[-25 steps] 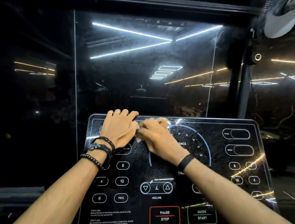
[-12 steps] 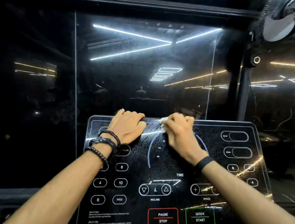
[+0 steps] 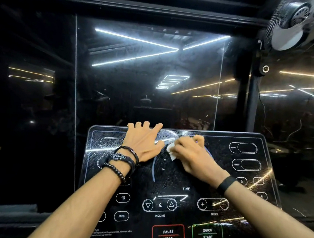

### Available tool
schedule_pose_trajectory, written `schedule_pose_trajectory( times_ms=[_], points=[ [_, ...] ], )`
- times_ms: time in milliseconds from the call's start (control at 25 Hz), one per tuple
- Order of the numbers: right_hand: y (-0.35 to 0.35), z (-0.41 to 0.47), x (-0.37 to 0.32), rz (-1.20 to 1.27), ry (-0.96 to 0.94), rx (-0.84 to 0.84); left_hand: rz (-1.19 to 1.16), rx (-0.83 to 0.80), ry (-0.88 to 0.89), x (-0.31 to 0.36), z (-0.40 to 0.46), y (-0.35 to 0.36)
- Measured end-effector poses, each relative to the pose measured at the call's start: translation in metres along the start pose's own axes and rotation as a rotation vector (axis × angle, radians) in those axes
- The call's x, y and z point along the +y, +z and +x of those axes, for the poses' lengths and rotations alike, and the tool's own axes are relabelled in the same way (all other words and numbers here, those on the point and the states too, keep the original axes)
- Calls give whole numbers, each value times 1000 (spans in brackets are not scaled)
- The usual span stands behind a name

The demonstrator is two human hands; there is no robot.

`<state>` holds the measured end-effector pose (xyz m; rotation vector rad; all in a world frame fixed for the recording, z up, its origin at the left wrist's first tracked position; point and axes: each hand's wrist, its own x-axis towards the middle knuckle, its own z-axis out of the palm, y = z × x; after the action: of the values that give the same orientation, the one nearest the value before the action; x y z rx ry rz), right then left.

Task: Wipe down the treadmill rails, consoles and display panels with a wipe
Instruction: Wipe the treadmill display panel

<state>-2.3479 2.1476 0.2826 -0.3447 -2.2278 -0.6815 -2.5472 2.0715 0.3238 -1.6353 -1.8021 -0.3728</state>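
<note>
The glossy black treadmill console panel (image 3: 181,179) is marked with white outlines, one red-framed button (image 3: 168,235) and one green-framed button (image 3: 207,233); the crumpled wipe (image 3: 171,152) is white.

Your one head camera looks forward and down, close over the treadmill console (image 3: 175,177) at six o'clock; dark glass (image 3: 146,80) fills twelve, a fan (image 3: 301,19) sits at two. No second view shares it.

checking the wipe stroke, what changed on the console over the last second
The right hand, pinching the white wipe, swept right along the top of the console panel, then came back left towards the left hand. The left hand stayed draped over the panel's top edge, and the wipe never left the right hand's fingers.
</note>
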Motion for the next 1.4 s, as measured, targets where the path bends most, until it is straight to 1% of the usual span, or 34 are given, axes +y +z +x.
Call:
schedule_pose_trajectory(
  times_ms=[80,120,160,200,240,280,320,400,440,480,560,600,640,680,720,760,800,840,880,920,960,1000,1040,1080,1160,1200,1240,1320,1360,1400],
  points=[
    [-10,10,17,4,231,141,-7,11,9,1,6,-2],
    [-10,12,17,-5,304,159,-23,10,6,2,8,-4],
    [-7,12,9,-5,292,123,-34,8,1,3,9,-5],
    [-1,6,0,-19,182,49,-35,16,-5,4,8,-3],
    [1,1,-4,-50,31,-10,-30,37,-7,6,6,-1],
    [-2,0,0,-61,-31,-50,-34,63,-4,7,4,1],
    [-8,4,10,-58,22,-29,-52,84,-1,9,3,3],
    [-17,16,22,-24,269,137,-109,110,2,10,4,3],
    [-16,17,20,-18,320,155,-136,117,7,11,4,3],
    [-11,15,13,-15,280,111,-146,126,16,11,3,5],
    [-1,4,3,-60,40,-1,-116,156,23,12,1,11],
    [-5,5,8,-54,32,-17,-99,163,24,12,1,13],
    [-10,9,17,-39,124,43,-87,164,25,12,1,15],
    [-16,14,20,-15,254,139,-77,170,24,13,1,16],
    [-17,16,18,-4,330,181,-73,180,21,13,2,17],
    [-13,14,9,2,325,157,-73,188,20,14,1,17],
    [-5,6,-7,10,229,73,-74,198,19,15,1,18],
    [5,-6,-20,8,63,-4,-75,210,11,15,1,19],
    [8,-15,-26,-13,-51,-54,-80,215,0,16,1,20],
    [5,-18,-24,-3,-50,-66,-91,212,-8,17,1,20],
    [4,-18,-16,25,67,9,-101,208,-12,17,2,20],
    [-1,-14,-18,55,220,122,-106,209,-16,17,2,18],
    [2,-14,-23,64,309,177,-108,212,-16,17,3,18],
    [7,-17,-36,83,295,147,-110,216,-14,16,2,18],
    [22,-35,-65,81,-10,-3,-105,238,-16,17,2,21],
    [22,-40,-65,56,-87,-41,-106,246,-17,17,2,21],
    [20,-38,-57,66,-38,-29,-110,250,-16,17,2,22],
    [16,-28,-46,100,258,164,-114,264,-16,17,3,22],
    [17,-27,-51,108,334,180,-114,273,-13,17,3,22],
    [21,-30,-64,123,294,128,-113,278,-10,17,2,23]
  ],
)
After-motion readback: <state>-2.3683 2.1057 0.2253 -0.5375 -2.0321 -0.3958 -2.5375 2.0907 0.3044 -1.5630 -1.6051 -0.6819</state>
